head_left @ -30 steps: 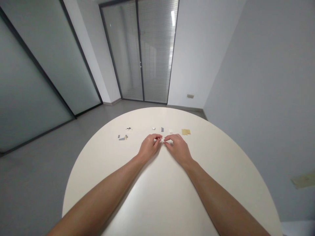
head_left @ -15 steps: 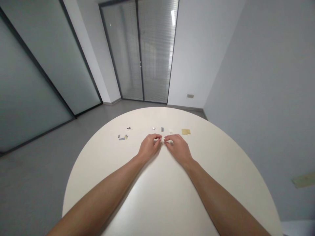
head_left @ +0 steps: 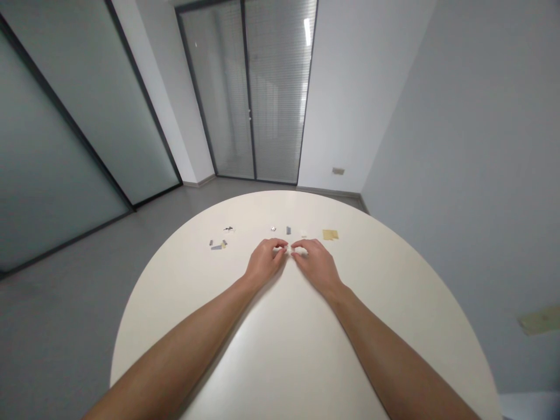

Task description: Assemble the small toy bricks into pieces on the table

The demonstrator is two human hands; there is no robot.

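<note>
My left hand and my right hand meet almost fingertip to fingertip over the white round table. The fingers of each are pinched together, and what lies between them is too small to make out. Just beyond the fingertips is a small grey piece, with a small silvery item to its left. A faint white piece lies behind my right hand. Yellow squares rest farther right.
At the left of the table are small dark bits and, nearer, a grey strip with small grey and yellowish pieces around it. Beyond the table stand a glass door with blinds and pale walls.
</note>
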